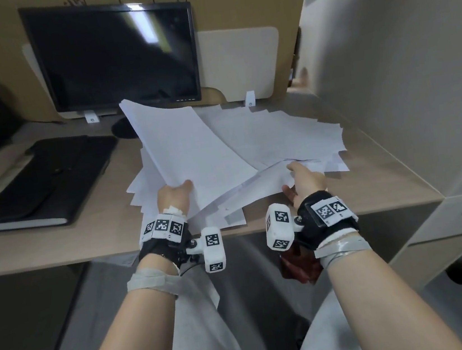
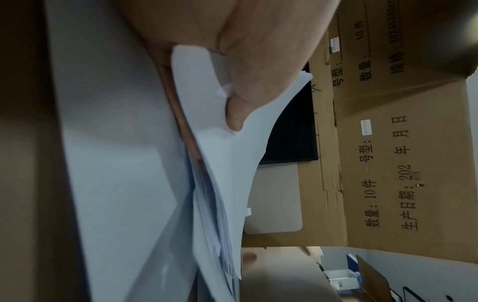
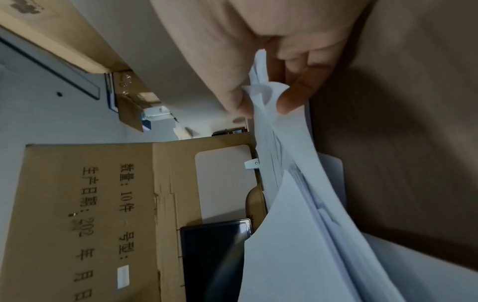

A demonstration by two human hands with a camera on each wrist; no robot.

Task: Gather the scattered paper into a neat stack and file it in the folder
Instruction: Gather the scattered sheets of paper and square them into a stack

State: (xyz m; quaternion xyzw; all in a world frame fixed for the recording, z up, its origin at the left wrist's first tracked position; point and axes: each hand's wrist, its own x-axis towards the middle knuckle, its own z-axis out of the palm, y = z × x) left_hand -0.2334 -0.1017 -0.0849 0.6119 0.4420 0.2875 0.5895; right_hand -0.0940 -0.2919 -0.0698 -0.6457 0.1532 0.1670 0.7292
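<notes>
Paper [image 1: 191, 150] is pinched in your left hand [image 1: 174, 196] and right hand [image 1: 304, 180]; square both bundles on the desk [image 1: 57, 244] near its front edge before the folder [image 1: 48, 181].

White paper [image 1: 191, 150], black folder [image 1: 45, 181], seemingly tan desk [image 1: 85, 241].

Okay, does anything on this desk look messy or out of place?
Yes: the loose paper lies fanned at mismatched angles across the desk, some overhanging its front edge. The black folder lies shut, apart on the left.
</notes>
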